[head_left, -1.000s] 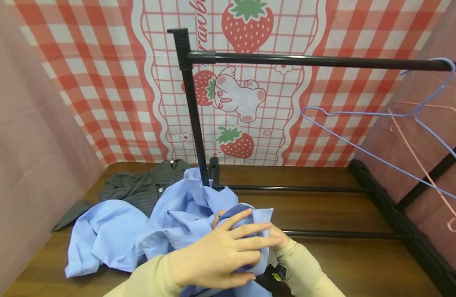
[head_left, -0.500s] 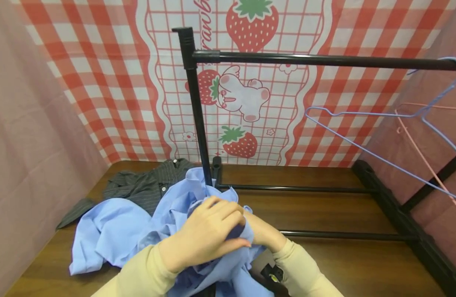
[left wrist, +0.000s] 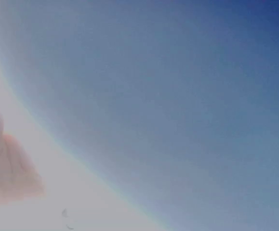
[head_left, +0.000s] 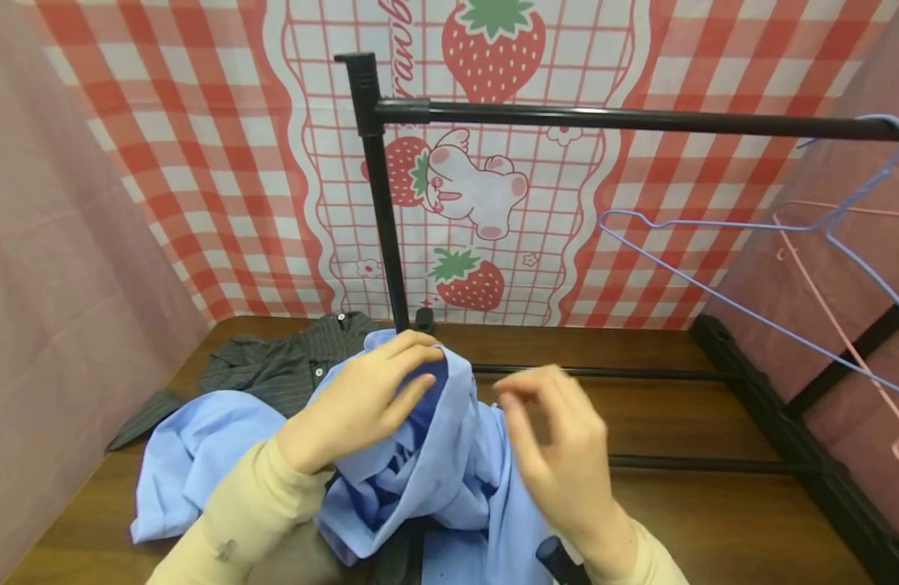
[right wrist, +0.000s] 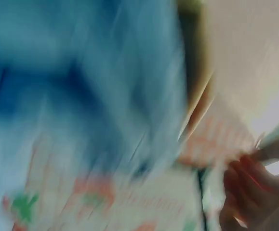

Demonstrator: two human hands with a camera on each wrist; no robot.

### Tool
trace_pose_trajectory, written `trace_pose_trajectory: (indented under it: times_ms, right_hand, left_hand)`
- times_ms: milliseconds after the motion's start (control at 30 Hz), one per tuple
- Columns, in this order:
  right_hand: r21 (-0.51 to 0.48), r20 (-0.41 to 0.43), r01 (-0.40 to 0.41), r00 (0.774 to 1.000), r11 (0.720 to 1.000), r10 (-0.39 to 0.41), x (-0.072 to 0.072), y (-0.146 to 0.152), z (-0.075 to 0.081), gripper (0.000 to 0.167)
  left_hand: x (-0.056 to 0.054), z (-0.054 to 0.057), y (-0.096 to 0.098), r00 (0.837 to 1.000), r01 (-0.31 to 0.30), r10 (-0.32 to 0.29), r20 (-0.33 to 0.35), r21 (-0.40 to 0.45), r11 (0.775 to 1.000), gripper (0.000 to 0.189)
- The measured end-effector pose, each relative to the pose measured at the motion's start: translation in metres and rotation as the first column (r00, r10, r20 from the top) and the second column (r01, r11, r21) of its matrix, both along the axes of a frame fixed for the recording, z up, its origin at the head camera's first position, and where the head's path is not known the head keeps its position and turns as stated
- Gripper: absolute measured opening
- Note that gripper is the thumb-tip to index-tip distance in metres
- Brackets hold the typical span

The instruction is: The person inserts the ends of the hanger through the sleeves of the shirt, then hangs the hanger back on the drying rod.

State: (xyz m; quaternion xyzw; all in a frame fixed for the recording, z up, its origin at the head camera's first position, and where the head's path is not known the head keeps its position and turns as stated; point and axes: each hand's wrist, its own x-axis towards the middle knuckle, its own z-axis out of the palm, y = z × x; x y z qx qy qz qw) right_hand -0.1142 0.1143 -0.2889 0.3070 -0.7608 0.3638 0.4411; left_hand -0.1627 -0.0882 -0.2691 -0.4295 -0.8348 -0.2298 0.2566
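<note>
One light-blue shirt lay against the left hand, thumb and fingers apart, beside the loosely curled right hand.

Soft, even light in the head view, both wrist views blurry, the left with lower-left glare.

Cut-off red script, seemingly "rawb", marks the backdrop.
</note>
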Motion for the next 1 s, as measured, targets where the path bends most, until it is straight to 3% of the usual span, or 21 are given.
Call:
trace_pose_trajectory:
  times_ms: [67, 133, 200, 267, 300, 433, 533, 633, 800, 900, 1000]
  right_hand:
    - [0.199, -0.056, -0.106, 0.991, 0.974, 0.119, 0.015, -0.017, -0.004, 0.015]
    - [0.42, -0.081, -0.15, 0.976, 0.895, 0.202, 0.027, -0.036, -0.017, 0.019]
    - [0.587, -0.115, -0.115, 0.968, 0.801, 0.224, 0.034, -0.053, -0.035, 0.021]
    - [0.666, -0.198, -0.019, 0.959, 0.746, 0.201, 0.039, -0.067, -0.053, 0.026]
    - [0.681, -0.239, 0.028, 0.953, 0.732, 0.186, 0.04, -0.073, -0.06, 0.028]
    - [0.686, -0.27, 0.096, 0.954, 0.721, 0.13, 0.042, -0.082, -0.081, 0.032]
    - [0.686, -0.219, 0.071, 0.969, 0.724, 0.112, 0.041, -0.082, -0.087, 0.035]
    - [0.671, -0.207, 0.068, 0.973, 0.738, 0.099, 0.038, -0.08, -0.089, 0.035]
    - [0.676, -0.145, 0.042, 0.986, 0.736, 0.077, 0.035, -0.068, -0.084, 0.021]
    - [0.676, -0.124, 0.046, 0.991, 0.735, 0.052, 0.033, -0.054, -0.075, 0.028]
    - [0.652, -0.141, 0.059, 0.989, 0.756, 0.045, 0.028, -0.036, -0.066, 0.034]
  left_hand:
    - [-0.005, 0.0, -0.003, 0.997, 0.001, -0.003, 0.077, 0.02, 1.0, 0.022]
    - [-0.009, 0.001, -0.006, 0.989, -0.01, 0.004, 0.151, 0.04, 0.999, 0.023]
    - [-0.013, 0.0, -0.008, 0.979, -0.024, 0.013, 0.203, 0.052, 0.998, 0.025]
    - [-0.016, -0.002, -0.009, 0.971, -0.034, 0.019, 0.237, 0.058, 0.998, 0.027]
    - [-0.017, -0.004, -0.01, 0.97, -0.034, 0.019, 0.243, 0.061, 0.998, 0.026]
    - [-0.019, -0.008, -0.013, 0.977, -0.049, 0.036, 0.208, 0.062, 0.997, 0.021]
    - [-0.022, -0.009, -0.015, 0.982, -0.112, 0.097, 0.162, 0.083, 0.99, 0.017]
    - [-0.026, -0.009, -0.018, 0.973, -0.19, 0.172, 0.152, 0.117, 0.975, 0.012]
    - [-0.033, -0.014, -0.024, 0.958, -0.26, 0.238, 0.161, 0.134, 0.956, 0.009]
    - [-0.035, -0.017, -0.03, 0.956, -0.276, 0.253, 0.15, 0.164, 0.947, 0.011]
    - [-0.036, -0.018, -0.038, 0.949, -0.305, 0.276, 0.153, 0.214, 0.928, 0.011]
